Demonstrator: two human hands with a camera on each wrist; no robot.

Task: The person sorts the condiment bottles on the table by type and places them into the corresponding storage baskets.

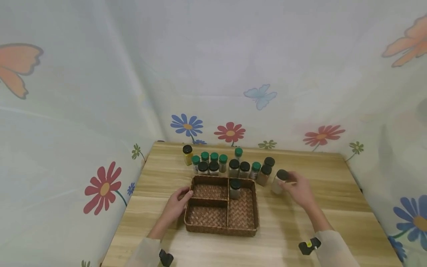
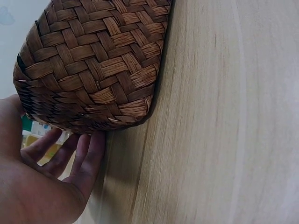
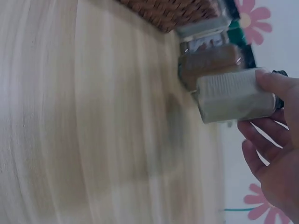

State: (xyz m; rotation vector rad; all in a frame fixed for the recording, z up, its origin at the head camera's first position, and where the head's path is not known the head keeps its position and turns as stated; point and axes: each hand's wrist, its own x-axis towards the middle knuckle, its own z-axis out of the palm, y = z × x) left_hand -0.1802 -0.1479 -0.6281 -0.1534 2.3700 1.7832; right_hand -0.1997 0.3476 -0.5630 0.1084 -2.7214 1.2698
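Observation:
My right hand pinches a spice jar with a black lid and pale contents, near its top. In the right wrist view the thumb lies on one side of this jar and fingers on the other. A divided woven basket sits in front of me, its left wall held by my left hand. The left wrist view has the fingers against the outside of the basket, with the thumb mostly hidden at the rim. One black-lidded jar stands in the right compartment.
Behind the basket stand several jars with green lids, such as one jar, and with black lids, such as another jar. A yellow jar is at their left end. The wooden table meets a flowered cloth backdrop.

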